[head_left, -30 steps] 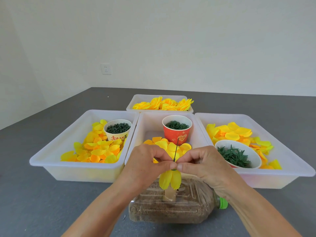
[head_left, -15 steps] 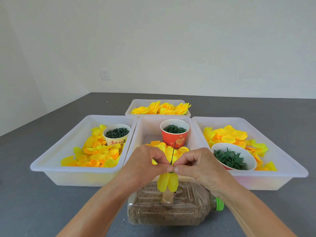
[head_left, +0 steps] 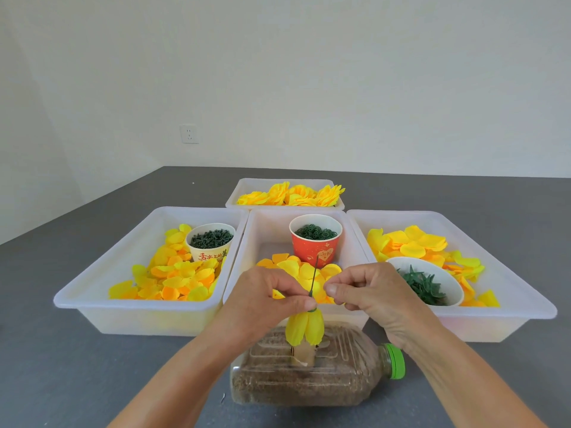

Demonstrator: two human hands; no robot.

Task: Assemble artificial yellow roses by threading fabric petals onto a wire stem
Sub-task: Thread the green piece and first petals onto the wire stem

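A thin green wire stem (head_left: 314,276) rises from a cluster of yellow petals (head_left: 304,329) that hangs point-down over a cardboard tube (head_left: 304,355) on a sand-filled bottle (head_left: 309,378). My left hand (head_left: 272,301) pinches the stem just above the petals, at a small green ring. My right hand (head_left: 370,295) hovers just right of the wire with thumb and forefinger tips together, and I see nothing between them. Loose yellow petals (head_left: 309,270) lie in the middle bin (head_left: 265,230) behind my hands.
A left bin (head_left: 148,307) holds petals and a cream cup (head_left: 210,242) of dark green parts. The red cup (head_left: 315,242) holds green rings. In the right bin (head_left: 509,291) are petals and a white bowl (head_left: 423,282) of green leaves. The back bin (head_left: 244,186) holds finished roses.
My right hand has come off the wire and moved slightly right. The left hand keeps its pinch on the stem above the petals.
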